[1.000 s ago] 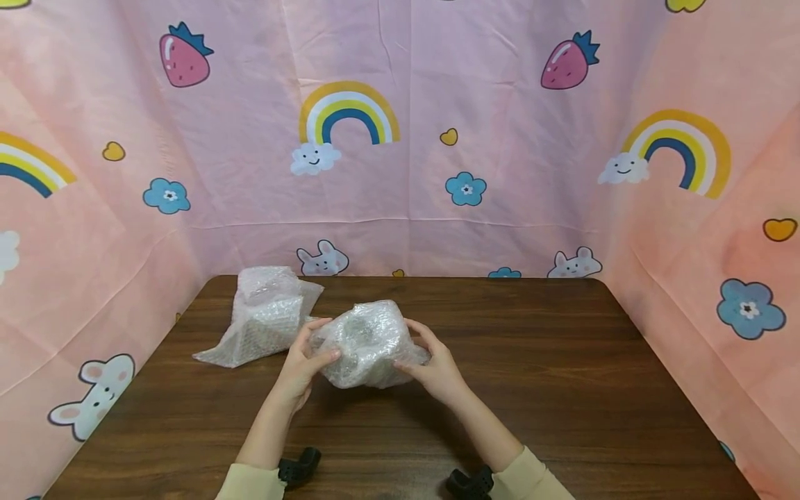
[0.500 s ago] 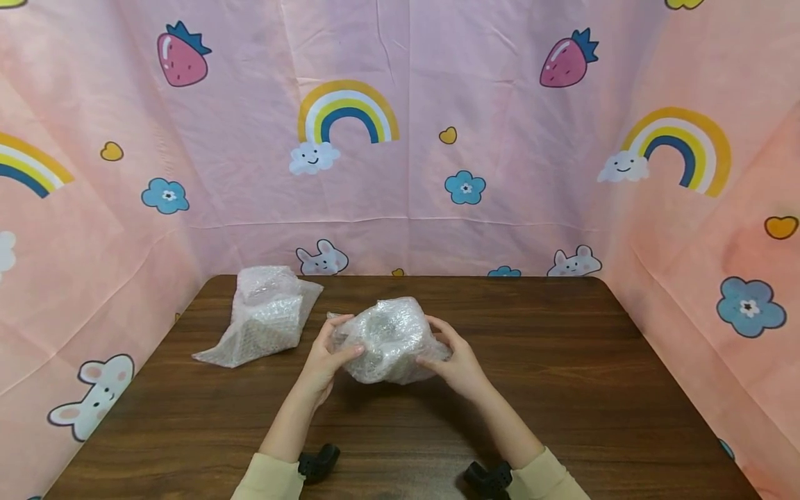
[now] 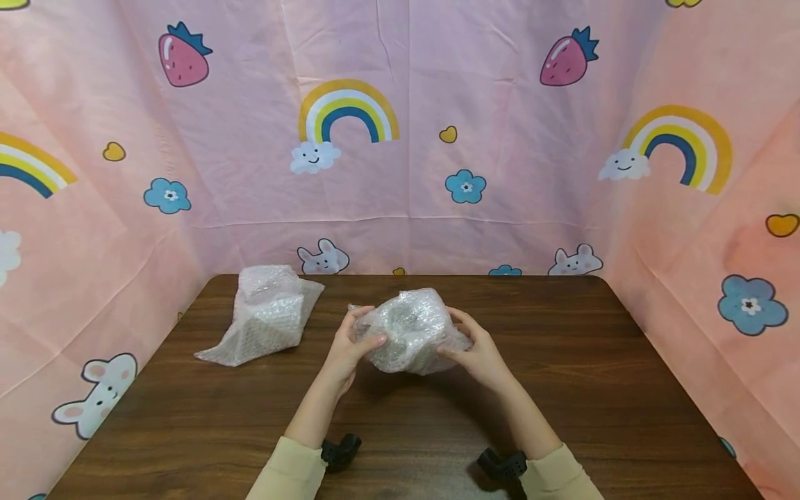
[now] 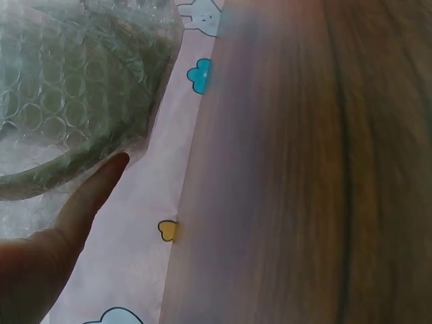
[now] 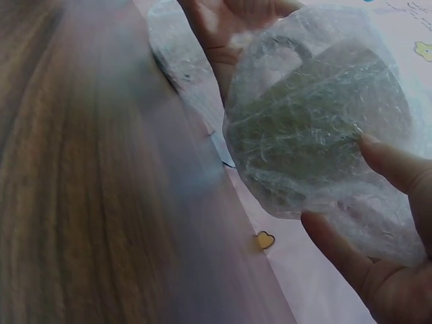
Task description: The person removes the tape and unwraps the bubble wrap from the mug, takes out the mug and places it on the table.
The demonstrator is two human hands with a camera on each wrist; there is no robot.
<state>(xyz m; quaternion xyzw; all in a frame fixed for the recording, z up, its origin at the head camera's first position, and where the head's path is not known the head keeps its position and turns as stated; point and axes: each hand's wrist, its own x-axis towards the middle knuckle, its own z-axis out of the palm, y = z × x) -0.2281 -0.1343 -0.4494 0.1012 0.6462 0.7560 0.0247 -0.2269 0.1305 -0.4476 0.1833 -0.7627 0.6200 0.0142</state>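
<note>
A bubble-wrapped cup (image 3: 412, 332) is held in the air over the middle of the table, between both hands. Through the clear wrap, the left wrist view shows a rounded greenish body (image 4: 88, 88), and the right wrist view shows a loop like a handle (image 5: 287, 50). My left hand (image 3: 346, 353) grips its left side, thumb in front. On the opposite side my right hand (image 3: 482, 355) pinches the wrap and the body between thumb and fingers. Wrinkled film partly hides the cup's exact shape.
A second bubble-wrapped bundle (image 3: 265, 316) rests on the dark wooden table (image 3: 594, 389) at the back left, a flap of its wrap spread toward the front. A patterned pink cloth (image 3: 406, 187) hangs behind and on both sides. Each wrist wears a black camera mount.
Both hands have carried the wrapped cup to the right and slightly farther back, keeping their hold on it. The other bundle has stayed in place.
</note>
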